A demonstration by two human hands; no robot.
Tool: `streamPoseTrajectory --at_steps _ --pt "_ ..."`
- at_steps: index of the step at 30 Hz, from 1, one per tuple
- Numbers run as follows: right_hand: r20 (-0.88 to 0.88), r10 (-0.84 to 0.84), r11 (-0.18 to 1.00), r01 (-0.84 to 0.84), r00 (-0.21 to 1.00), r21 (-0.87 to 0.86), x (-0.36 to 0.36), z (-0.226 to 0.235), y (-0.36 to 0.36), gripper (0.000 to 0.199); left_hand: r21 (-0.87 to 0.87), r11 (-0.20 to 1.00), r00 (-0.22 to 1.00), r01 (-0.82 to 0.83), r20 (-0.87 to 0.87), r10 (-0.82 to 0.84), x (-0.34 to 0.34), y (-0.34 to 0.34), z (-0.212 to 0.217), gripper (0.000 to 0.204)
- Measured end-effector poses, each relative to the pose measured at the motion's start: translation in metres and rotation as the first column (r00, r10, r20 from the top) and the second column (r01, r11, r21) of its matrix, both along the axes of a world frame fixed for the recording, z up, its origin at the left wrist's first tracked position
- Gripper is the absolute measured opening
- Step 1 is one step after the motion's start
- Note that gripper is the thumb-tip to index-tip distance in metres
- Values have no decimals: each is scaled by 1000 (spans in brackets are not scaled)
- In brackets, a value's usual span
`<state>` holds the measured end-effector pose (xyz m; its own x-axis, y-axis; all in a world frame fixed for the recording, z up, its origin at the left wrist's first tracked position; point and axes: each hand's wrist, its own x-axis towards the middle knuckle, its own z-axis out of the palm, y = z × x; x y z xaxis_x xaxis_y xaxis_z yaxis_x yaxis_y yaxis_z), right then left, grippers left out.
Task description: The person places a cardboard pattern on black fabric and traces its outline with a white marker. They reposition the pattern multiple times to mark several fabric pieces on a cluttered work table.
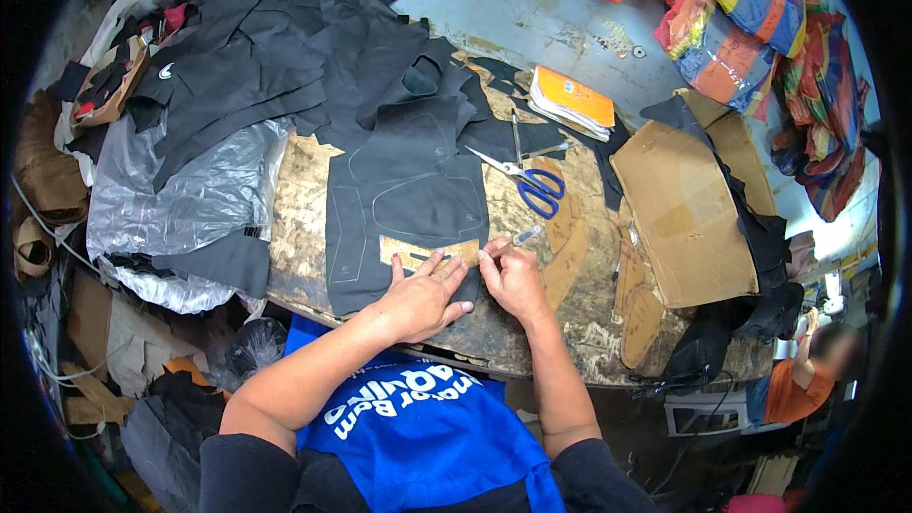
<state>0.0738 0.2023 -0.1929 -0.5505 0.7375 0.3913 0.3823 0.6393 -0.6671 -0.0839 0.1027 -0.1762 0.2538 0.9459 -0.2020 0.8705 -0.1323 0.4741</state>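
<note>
Marking black fabric at the desk's near edge.
Left hand point(423, 296) flattens a tan cardboard template point(429, 253) on dark cloth point(404, 195); right hand point(513, 277) pinches a slim pen point(518, 238).

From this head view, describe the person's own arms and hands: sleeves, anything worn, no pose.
Both forearms are bare from above the elbow down. Short dark sleeves cover the upper arms. The left hand and right hand wear no gloves; no rings, watch or bands can be made out. A bright blue apron with white lettering hangs between the arms.
</note>
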Motion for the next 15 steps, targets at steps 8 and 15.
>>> streamPoseTrajectory --at_steps 8,15 --pt "-28 31 997 -33 999 -63 0 2 7 16 36 999 1000 -15 5 14 2 -4 -9 64" --pt "-212 -168 965 117 963 -233 -11 -14 17 13 37 999 1000 1 -29 0 2 -3 -7 64"
